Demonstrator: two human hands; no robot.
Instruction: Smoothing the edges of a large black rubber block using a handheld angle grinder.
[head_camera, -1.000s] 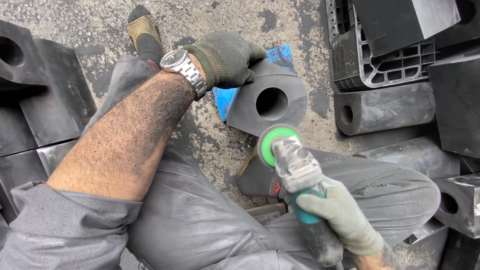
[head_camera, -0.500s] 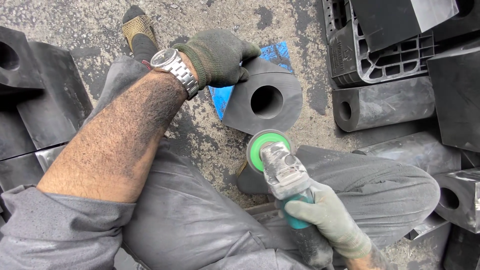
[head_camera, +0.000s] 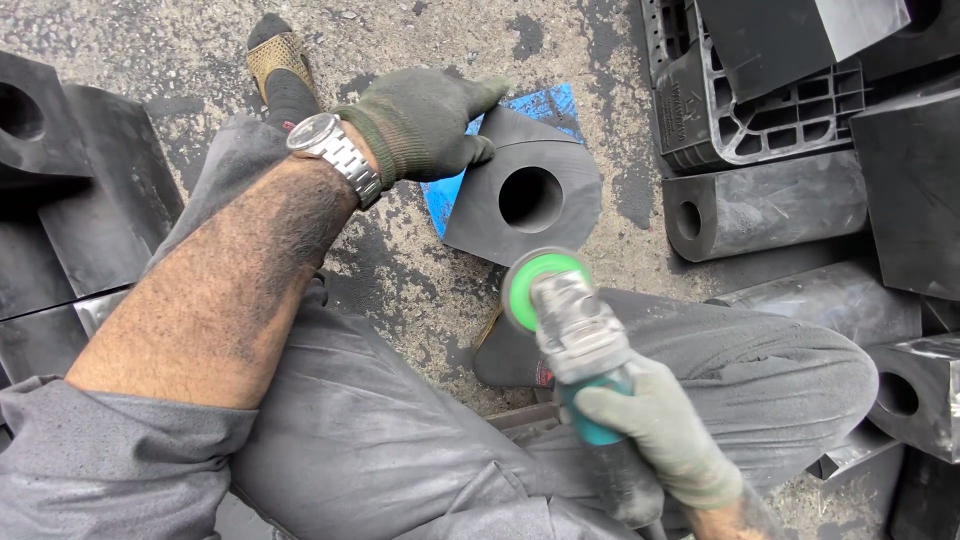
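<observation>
A black rubber block (head_camera: 548, 165) with a round hole through it lies on a blue sheet (head_camera: 545, 105) on the concrete ground. My left hand (head_camera: 425, 120), in a dark green glove with a steel watch on the wrist, rests on the block's left edge and grips it. My right hand (head_camera: 655, 425), in a pale glove, holds an angle grinder (head_camera: 580, 340) by its body. The grinder's green disc (head_camera: 535, 285) hovers just in front of the block, apart from it.
Black rubber blocks are stacked at the left (head_camera: 70, 190) and right (head_camera: 910, 190). A cylindrical block with a hole (head_camera: 765, 210) lies to the right, below a black plastic crate (head_camera: 750, 100). My grey-trousered knees and a sandalled foot (head_camera: 275, 60) frame the work spot.
The grinder and my right hand have shifted slightly left and toward me. My left hand stays on the block's edge, with the block in the same place.
</observation>
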